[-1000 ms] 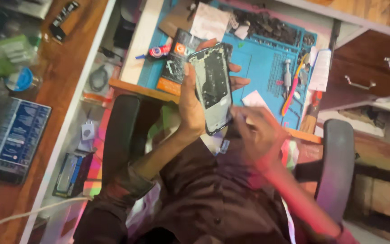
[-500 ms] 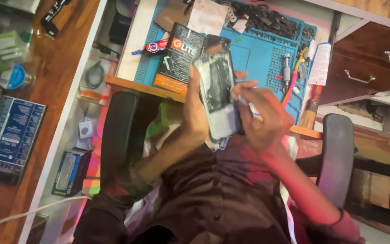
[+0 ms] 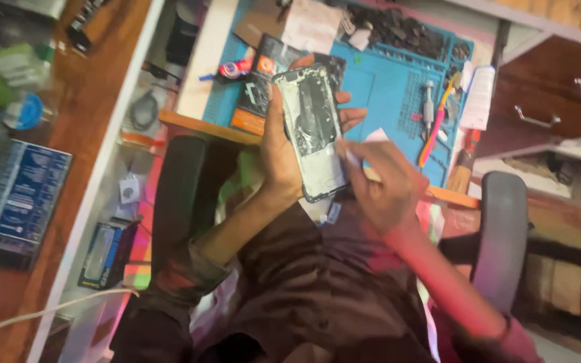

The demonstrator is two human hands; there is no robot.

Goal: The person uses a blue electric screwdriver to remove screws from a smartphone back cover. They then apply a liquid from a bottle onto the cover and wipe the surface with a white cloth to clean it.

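while gripped: one opened phone, two hands

Mat centre is bare, so there's room to set a hand down there. Far edge blocked w/ a pile of dark parts; right side crowded by tools and paper. Left edge taken by a box. Phone and both hands fill the space btw. mat and lap. Armrests hem in the sides.
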